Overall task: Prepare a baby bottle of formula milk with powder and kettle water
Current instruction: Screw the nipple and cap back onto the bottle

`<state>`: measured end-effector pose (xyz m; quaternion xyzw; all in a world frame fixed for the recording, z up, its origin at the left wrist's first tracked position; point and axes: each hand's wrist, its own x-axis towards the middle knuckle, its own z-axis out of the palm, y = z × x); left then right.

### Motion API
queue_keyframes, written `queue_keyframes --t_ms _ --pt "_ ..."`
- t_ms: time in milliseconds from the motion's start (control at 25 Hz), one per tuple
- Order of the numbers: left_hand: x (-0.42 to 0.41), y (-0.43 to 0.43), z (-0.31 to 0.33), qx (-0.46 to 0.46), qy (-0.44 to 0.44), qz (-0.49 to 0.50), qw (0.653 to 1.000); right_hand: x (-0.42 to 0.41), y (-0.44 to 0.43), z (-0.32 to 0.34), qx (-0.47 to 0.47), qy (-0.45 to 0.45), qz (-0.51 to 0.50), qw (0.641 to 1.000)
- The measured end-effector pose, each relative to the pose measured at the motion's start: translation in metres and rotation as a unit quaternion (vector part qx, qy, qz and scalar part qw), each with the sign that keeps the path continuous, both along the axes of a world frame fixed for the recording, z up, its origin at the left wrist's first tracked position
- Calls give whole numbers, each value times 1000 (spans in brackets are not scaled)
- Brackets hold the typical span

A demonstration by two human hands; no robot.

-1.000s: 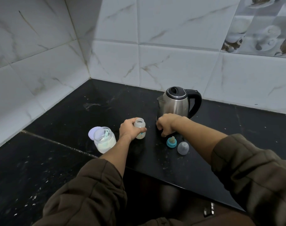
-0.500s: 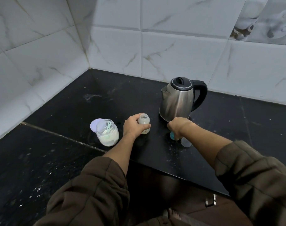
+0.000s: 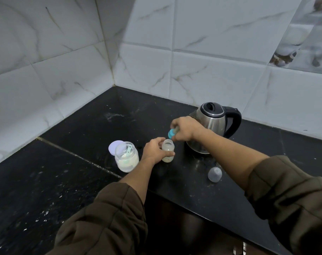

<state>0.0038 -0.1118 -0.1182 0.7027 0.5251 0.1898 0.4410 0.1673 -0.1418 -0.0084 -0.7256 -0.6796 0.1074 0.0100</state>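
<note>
A small baby bottle [image 3: 168, 150] with cloudy milky liquid stands open-topped on the black counter [image 3: 86, 129]. My left hand [image 3: 154, 150] grips its side. My right hand [image 3: 185, 128] holds the blue teat ring [image 3: 171, 133] just above and slightly right of the bottle's mouth. The steel kettle [image 3: 212, 126] with a black lid and handle stands right behind my right hand. An open powder jar [image 3: 126, 157] with a scoop inside sits left of the bottle.
The jar's pale round lid [image 3: 113, 146] lies behind the jar. A clear dome cap [image 3: 214, 174] lies on the counter under my right forearm. White tiled walls meet in a corner behind. The counter's front edge runs below my arms.
My right hand went down to the blue teat ring beside the kettle, picked it up and carried it left to just above the bottle. My left hand stayed on the bottle.
</note>
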Motion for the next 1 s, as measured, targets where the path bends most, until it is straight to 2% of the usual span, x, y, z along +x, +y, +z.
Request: queue_keyframes --t_ms 120,480,1000 --pt "2 3 3 3 27 -8 1000 -14 12 1 -5 5 22 1000" --pt "-3 6 6 31 49 -17 998 -25 26 -4 -75 -53 50 994" --pt "-1 4 7 34 57 -18 998 -27 19 -14 -64 -66 40 995"
